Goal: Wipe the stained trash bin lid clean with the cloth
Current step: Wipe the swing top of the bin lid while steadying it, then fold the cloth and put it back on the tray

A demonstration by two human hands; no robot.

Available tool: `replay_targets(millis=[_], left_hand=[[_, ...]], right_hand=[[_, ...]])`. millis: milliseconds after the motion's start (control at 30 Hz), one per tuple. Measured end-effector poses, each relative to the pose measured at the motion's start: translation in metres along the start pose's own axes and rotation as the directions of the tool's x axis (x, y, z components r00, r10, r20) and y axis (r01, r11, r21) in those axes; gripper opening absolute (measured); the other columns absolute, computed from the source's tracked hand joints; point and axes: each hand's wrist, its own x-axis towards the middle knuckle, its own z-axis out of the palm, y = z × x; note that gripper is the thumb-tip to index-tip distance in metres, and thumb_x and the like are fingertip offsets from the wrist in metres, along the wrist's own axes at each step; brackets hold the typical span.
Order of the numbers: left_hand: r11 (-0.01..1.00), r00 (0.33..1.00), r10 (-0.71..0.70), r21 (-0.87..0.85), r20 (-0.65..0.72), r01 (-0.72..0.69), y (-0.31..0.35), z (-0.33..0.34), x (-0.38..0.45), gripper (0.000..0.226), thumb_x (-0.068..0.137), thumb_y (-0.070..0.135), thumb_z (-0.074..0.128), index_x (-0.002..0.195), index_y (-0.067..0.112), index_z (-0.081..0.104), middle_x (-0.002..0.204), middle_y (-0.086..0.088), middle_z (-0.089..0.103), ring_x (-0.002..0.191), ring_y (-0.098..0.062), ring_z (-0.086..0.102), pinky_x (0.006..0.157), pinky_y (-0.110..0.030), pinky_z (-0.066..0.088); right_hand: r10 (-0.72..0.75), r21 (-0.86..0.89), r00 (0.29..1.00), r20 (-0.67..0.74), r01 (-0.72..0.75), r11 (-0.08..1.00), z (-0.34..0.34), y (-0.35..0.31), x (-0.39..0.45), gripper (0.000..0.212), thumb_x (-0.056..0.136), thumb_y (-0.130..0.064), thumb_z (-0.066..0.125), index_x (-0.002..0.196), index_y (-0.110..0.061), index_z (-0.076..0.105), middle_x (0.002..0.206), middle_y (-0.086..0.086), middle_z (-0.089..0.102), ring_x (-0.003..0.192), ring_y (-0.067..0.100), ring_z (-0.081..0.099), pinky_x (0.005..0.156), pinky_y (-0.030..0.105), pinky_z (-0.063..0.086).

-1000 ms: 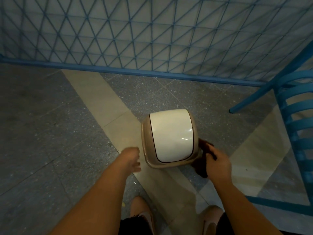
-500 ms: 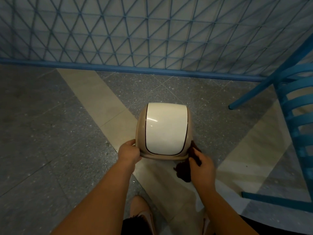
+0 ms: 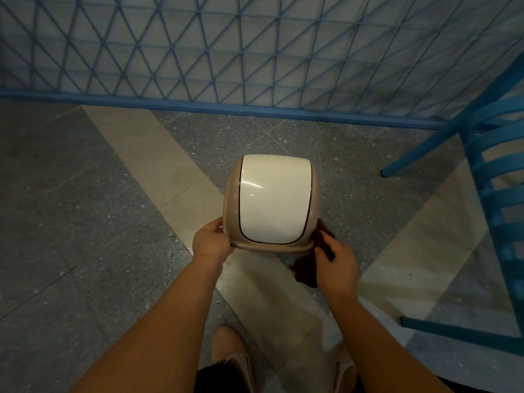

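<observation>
Both hands were at the bin lid (image 3: pixel 273 201), mid-frame.
The left hand (image 3: pixel 211 241) gripped its near-left rim; the right hand (image 3: pixel 336 263) (lower right) clutched a dark cloth (image 3: pixel 306 269) beside it.

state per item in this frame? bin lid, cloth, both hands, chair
trash bin lid: closed, white flap glossy, no stain visible from this view
cloth: dark, bunched, held at the lid's near right corner, not on the flap
left hand: gripping the lid's near left rim
right hand: closed on the cloth
blue chair: upright, at the right, apart from the bin
</observation>
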Motion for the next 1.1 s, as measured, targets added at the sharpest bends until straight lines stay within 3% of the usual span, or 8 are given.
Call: replay_targets(millis=[367,600,733,800,867,967,1033,1100], left_hand=[[0.992,0.999,-0.036,-0.118,0.016,0.038,0.001,0.005,0.005,0.048,0.088,-0.009,0.052,0.133,0.008,0.054,0.11,-0.013,0.066,0.102,-0.029,0.064,0.079,-0.035,0.053],[0.991,0.999,-0.05,-0.124,0.006,0.05,0.001,0.007,0.003,0.048,0.088,-0.007,0.055,0.134,0.009,0.053,0.103,-0.013,0.066,0.098,-0.029,0.063,0.08,-0.037,0.055],[1.0,0.999,-0.03,-0.001,-0.029,0.03,-0.005,0.004,0.008,0.067,0.086,0.001,0.057,0.146,0.019,0.035,0.135,-0.013,0.053,0.111,-0.032,0.059,0.09,-0.042,0.053],[0.991,0.994,-0.081,0.1,-0.074,0.088,-0.001,0.002,0.002,0.068,0.084,0.01,0.061,0.145,0.017,0.034,0.138,-0.015,0.048,0.112,-0.035,0.057,0.089,-0.042,0.053],[0.951,0.975,-0.223,0.222,0.019,0.214,0.007,-0.002,-0.022,0.052,0.085,0.018,0.062,0.133,0.007,0.045,0.114,-0.017,0.057,0.089,-0.029,0.059,0.075,-0.035,0.052],[0.9,0.831,-0.405,0.324,0.38,0.291,0.019,-0.005,-0.076,0.035,0.094,0.037,0.053,0.115,0.009,0.054,0.091,-0.008,0.056,0.075,-0.019,0.052,0.075,-0.032,0.043],[0.969,0.816,-0.243,0.163,0.525,0.183,0.028,0.002,-0.102,0.036,0.095,0.047,0.047,0.115,0.019,0.056,0.1,-0.001,0.06,0.093,-0.016,0.055,0.093,-0.031,0.039],[0.99,0.8,-0.033,-0.088,0.599,0.107,0.043,0.01,-0.13,0.032,0.095,0.048,0.045,0.112,0.025,0.059,0.107,0.004,0.066,0.105,-0.012,0.059,0.099,-0.029,0.034]], right_hand=[[-0.018,0.01,1.0,-0.02,0.018,1.0,0.001,-0.006,0.01,0.037,0.092,-0.005,0.055,0.127,-0.016,0.059,0.126,0.008,0.055,0.114,0.02,0.054,0.098,0.024,0.036],[0.0,0.005,1.0,-0.008,0.0,1.0,-0.001,-0.006,0.011,0.037,0.092,-0.006,0.055,0.128,-0.015,0.058,0.128,0.008,0.055,0.116,0.021,0.053,0.1,0.024,0.035],[0.088,0.122,0.996,0.003,-0.088,0.989,-0.007,-0.007,0.012,0.038,0.091,-0.008,0.057,0.128,-0.019,0.058,0.129,0.004,0.059,0.117,0.021,0.055,0.105,0.037,0.041],[0.138,0.198,0.99,-0.015,-0.132,0.971,-0.014,-0.014,0.008,0.041,0.091,-0.008,0.057,0.13,-0.019,0.056,0.13,0.004,0.059,0.118,0.02,0.054,0.105,0.039,0.042],[0.133,0.245,0.991,-0.022,-0.124,0.962,-0.021,-0.022,0.0,0.046,0.091,-0.007,0.058,0.135,-0.021,0.051,0.132,0.001,0.057,0.12,0.019,0.053,0.105,0.038,0.042],[0.011,0.263,1.0,-0.015,-0.006,0.965,-0.034,-0.043,-0.022,0.054,0.089,-0.008,0.06,0.137,-0.027,0.045,0.128,-0.005,0.055,0.117,0.012,0.052,0.099,0.029,0.041],[-0.112,0.256,0.994,0.014,0.105,0.961,-0.04,-0.056,-0.036,0.057,0.088,-0.006,0.061,0.136,-0.031,0.044,0.122,-0.011,0.055,0.115,0.007,0.051,0.094,0.022,0.04],[-0.236,0.225,0.968,0.079,0.214,0.951,-0.049,-0.07,-0.052,0.06,0.086,-0.006,0.063,0.133,-0.038,0.042,0.119,-0.016,0.053,0.112,0.001,0.051,0.09,0.014,0.039]])
